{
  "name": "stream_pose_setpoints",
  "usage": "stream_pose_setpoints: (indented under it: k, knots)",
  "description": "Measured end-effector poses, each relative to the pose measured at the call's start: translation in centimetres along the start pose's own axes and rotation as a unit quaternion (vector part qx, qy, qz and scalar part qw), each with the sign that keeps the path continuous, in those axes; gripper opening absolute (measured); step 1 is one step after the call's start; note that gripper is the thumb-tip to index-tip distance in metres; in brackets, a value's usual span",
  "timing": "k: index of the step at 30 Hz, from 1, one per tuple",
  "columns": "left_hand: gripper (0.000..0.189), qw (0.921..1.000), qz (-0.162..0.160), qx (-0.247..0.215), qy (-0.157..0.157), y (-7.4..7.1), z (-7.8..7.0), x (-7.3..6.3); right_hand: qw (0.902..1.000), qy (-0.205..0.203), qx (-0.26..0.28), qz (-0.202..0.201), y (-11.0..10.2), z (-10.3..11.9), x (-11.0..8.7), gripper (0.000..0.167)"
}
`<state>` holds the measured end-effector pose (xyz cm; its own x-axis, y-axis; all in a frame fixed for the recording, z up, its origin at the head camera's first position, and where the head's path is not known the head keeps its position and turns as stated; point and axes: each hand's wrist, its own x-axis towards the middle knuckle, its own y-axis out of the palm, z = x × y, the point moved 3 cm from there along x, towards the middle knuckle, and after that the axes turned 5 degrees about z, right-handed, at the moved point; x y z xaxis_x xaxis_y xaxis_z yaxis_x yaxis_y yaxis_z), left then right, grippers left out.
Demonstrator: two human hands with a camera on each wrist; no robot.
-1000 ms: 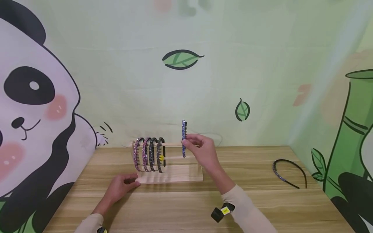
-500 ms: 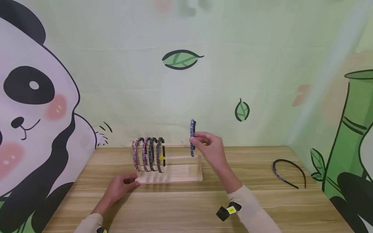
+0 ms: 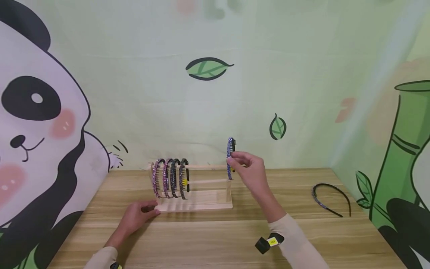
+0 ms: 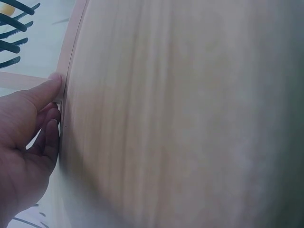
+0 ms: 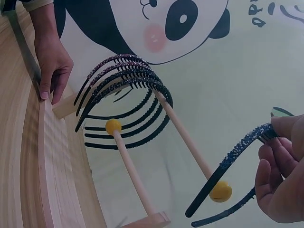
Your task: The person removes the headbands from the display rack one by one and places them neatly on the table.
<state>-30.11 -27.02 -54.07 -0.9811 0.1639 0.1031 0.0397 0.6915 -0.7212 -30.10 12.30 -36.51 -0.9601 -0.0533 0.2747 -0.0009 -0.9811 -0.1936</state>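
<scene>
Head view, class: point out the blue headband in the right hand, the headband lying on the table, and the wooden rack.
Blue headband (image 3: 229,148): head view, upper glittery stretch.
Lying headband (image 3: 317,201): head view, glittery left curve.
Wooden rack (image 3: 199,202): head view, bare middle of base board.

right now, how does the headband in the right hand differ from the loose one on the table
The held headband is pinched in the right hand; the loose headband is untouched. The held headband is upright, nearly edge-on; the loose headband lies flat, arch showing. Both have bluish glitter on black.
</scene>
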Motion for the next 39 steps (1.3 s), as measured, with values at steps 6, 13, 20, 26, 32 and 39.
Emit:
stream_pose_setpoints:
  k: [6, 13, 20, 26, 32, 39]
  knots:
    - [0.031, 0.9999, -0.006, 0.000, 0.009, 0.0, 0.1, 0.0, 0.9999, -0.005, 0.003, -0.013, -0.9, -0.6, 0.3, 0.030]
    - [0.030, 0.9999, -0.004, -0.004, 0.009, 0.1, 0.2, 0.0, 0.9992, -0.001, -0.016, -0.036, -2.2, -1.2, 0.3, 0.030]
    - [0.031, 0.9999, -0.004, -0.002, 0.011, 0.1, 0.3, 0.1, 0.9978, 0.005, -0.029, -0.060, -4.0, -2.2, 0.5, 0.034]
    - [0.031, 0.9999, -0.006, -0.002, 0.014, 0.1, 0.3, 0.1, 0.9950, 0.012, -0.043, -0.089, -5.5, -3.0, 0.6, 0.034]
    - [0.031, 0.9999, -0.006, -0.004, 0.011, 0.1, 0.3, 0.1, 0.9907, 0.025, -0.044, -0.126, -6.9, -4.3, 0.6, 0.033]
    - [0.031, 0.9999, -0.006, -0.006, 0.010, 0.1, 0.4, 0.1, 0.9844, 0.051, -0.079, -0.149, -8.5, -5.7, 0.3, 0.035]
